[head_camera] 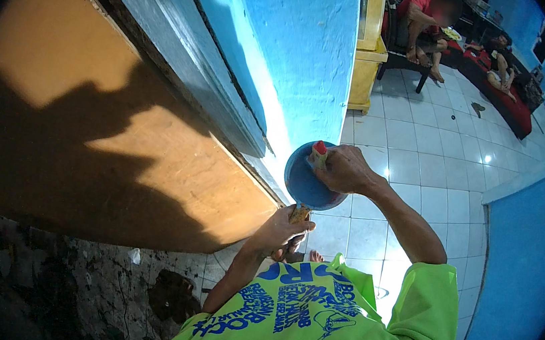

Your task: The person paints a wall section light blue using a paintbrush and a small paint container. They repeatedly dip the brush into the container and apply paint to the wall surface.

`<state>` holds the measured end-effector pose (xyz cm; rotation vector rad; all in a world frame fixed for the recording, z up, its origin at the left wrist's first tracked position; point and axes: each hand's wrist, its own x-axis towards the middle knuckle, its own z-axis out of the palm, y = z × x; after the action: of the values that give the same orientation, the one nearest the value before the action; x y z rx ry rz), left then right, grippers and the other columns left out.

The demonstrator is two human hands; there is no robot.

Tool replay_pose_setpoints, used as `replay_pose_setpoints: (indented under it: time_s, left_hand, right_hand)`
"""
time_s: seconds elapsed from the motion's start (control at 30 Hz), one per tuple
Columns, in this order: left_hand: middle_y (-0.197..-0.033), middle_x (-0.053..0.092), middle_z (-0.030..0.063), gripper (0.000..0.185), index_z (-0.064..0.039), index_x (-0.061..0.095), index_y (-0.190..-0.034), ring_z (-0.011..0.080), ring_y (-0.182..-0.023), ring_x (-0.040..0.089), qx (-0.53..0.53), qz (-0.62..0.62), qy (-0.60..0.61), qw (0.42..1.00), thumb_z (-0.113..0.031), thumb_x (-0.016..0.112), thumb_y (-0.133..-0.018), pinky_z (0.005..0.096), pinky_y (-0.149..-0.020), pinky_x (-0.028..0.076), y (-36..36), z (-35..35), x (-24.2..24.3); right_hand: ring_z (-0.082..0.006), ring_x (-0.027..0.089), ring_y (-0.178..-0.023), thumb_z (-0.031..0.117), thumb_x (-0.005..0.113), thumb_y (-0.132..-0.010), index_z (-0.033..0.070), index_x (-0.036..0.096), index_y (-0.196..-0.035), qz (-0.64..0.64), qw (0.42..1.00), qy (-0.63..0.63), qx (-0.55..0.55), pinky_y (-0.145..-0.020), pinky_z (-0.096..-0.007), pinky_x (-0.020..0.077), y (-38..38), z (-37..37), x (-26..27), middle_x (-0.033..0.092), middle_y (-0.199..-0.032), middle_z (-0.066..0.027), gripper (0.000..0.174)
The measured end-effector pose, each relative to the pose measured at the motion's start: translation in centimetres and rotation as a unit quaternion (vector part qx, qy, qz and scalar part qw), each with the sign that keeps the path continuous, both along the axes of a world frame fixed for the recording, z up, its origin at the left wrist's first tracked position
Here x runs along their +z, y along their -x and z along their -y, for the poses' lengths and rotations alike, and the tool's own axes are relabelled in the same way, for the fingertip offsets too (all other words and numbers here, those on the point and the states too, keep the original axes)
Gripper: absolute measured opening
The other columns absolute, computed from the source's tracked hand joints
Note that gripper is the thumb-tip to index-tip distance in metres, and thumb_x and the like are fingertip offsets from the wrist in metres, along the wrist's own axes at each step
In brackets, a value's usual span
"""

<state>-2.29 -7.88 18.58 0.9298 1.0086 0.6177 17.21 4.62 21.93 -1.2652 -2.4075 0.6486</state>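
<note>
My right hand (pixel 345 171) is closed around a pale handle with a red tip (pixel 320 147), which stands over the mouth of a blue round container (pixel 309 181). The lower end of that handled tool is hard to make out against the bluish inside. Below the container, my left hand (pixel 288 230) grips a yellowish-brown, worn piece (pixel 300 214) that reaches the container's rim; it may be the container's handle, though I cannot tell. The container is beside the lower end of a white door frame (pixel 250 142) and an orange-brown door panel (pixel 173 158).
A light blue wall (pixel 288 36) rises beyond the frame, with a yellow cabinet (pixel 366 75) behind it. Two people sit at the upper right, one on a dark seat, one on a red mattress (pixel 513 117). A low blue wall (pixel 524 259) stands at right. Dark debris (pixel 172 294) lies at lower left.
</note>
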Motion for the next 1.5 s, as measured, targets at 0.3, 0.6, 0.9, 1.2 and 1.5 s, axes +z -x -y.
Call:
replay_pose_setpoints:
  time_s: [0.3, 0.6, 0.9, 1.2, 1.5]
  left_hand:
    - [-0.056, 0.049, -0.0008, 0.025, -0.004, 0.052, -0.092, 0.0093, -0.041, 0.048, -0.005, -0.001, -0.01, 1.0, -0.019, 0.071, -0.09, 0.0261, -0.038, 0.039, 0.0, -0.3, -0.5]
    - [-0.058, 0.05, -0.0009, 0.023, -0.005, 0.051, -0.091, 0.0096, -0.043, 0.05, 0.003, 0.01, 0.024, 1.0, -0.018, 0.07, -0.091, 0.0252, -0.041, 0.041, 0.5, -0.8, -0.8]
    - [-0.058, 0.05, -0.0015, 0.02, -0.006, 0.051, -0.091, 0.0096, -0.042, 0.049, 0.041, 0.021, 0.029, 0.999, -0.017, 0.069, -0.091, 0.0242, -0.041, 0.041, 1.0, -0.7, 1.5]
    - [-0.063, 0.049, -0.0031, 0.021, -0.009, 0.054, -0.094, 0.0074, -0.046, 0.047, 0.038, 0.008, 0.008, 0.999, -0.023, 0.069, -0.092, 0.0224, -0.043, 0.04, 2.1, -0.7, 2.2]
    - [-0.065, 0.049, -0.0029, 0.024, -0.009, 0.052, -0.096, 0.0071, -0.046, 0.047, 0.062, 0.011, -0.019, 0.998, -0.024, 0.071, -0.091, 0.0233, -0.042, 0.041, 2.9, -1.1, 3.9]
  right_hand:
    - [-0.0324, 0.068, -0.062, 0.025, 0.056, -0.092, 0.003, 0.07, -0.087, 0.068, 0.997, 0.037, 0.008, -0.065, -0.0438, 0.0552, -0.3, 0.3, 2.8, 0.068, -0.071, -0.0178, 0.027]
    - [-0.0155, 0.067, -0.067, 0.011, 0.073, -0.084, 0.005, 0.07, -0.106, -0.227, 0.969, -0.094, -0.01, -0.06, -0.0282, 0.0548, -2.8, 2.0, 6.3, 0.073, -0.091, -0.0077, 0.023]
    - [-0.0134, 0.067, -0.085, 0.008, 0.07, -0.089, -0.001, 0.064, -0.111, -0.47, 0.875, 0.007, -0.116, -0.073, -0.027, 0.0555, -1.4, 3.1, 0.1, 0.069, -0.098, -0.0086, 0.025]
    - [-0.0114, 0.064, -0.072, 0.016, 0.067, -0.09, 0.003, 0.06, -0.118, -0.764, 0.57, 0.26, -0.152, -0.054, -0.026, 0.0508, -1.1, 1.3, -4.2, 0.067, -0.093, -0.0048, 0.032]
    - [-0.0162, 0.062, -0.084, 0.016, 0.066, -0.09, 0.004, 0.056, -0.121, -0.813, 0.551, 0.187, -0.013, -0.062, -0.0309, 0.0513, -0.4, -4.4, 0.5, 0.061, -0.102, -0.007, 0.035]
